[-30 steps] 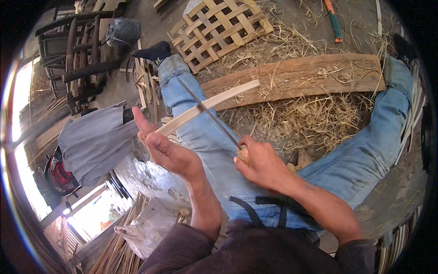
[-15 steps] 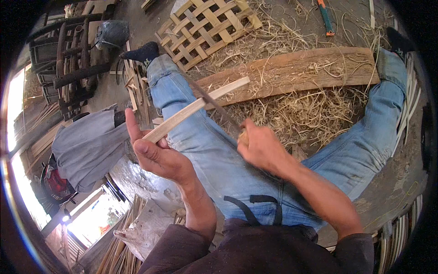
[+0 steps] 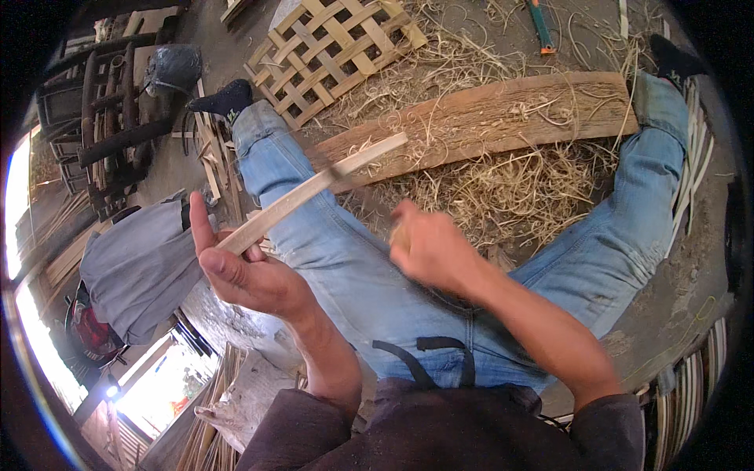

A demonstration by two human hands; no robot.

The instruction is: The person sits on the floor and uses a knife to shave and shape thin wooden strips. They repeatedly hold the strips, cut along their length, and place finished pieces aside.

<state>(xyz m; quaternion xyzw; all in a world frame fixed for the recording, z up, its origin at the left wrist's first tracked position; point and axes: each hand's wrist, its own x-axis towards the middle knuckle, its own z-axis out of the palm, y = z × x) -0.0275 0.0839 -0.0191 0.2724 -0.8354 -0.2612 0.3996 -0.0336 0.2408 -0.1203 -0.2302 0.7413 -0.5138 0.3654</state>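
Observation:
My left hand (image 3: 263,284) holds a long, pale strip of split bamboo or wood (image 3: 290,202) near its lower end, between the thumb and fingers, with the index finger raised. The strip slants up to the right above my left thigh. My right hand (image 3: 441,253) is closed around the light handle of a knife (image 3: 400,234). Motion smears its blade, which reaches up and left to the strip and seems to meet it past mid-length. Whether the edge is cutting in, I cannot tell.
Between my outstretched legs lies a weathered wooden plank (image 3: 503,118), with curly shavings (image 3: 514,188) around it. Beyond is a woven slat panel (image 3: 334,55). A green-and-orange tool handle (image 3: 540,27) lies farther right. Grey cloth (image 3: 141,255) is at the left; pale strips (image 3: 693,184) lie beside my right leg.
The whole view has shifted a little, so the surroundings sit farther left. Both hands keep their holds. The knife blade, fairly distinct before, is now smeared by motion.

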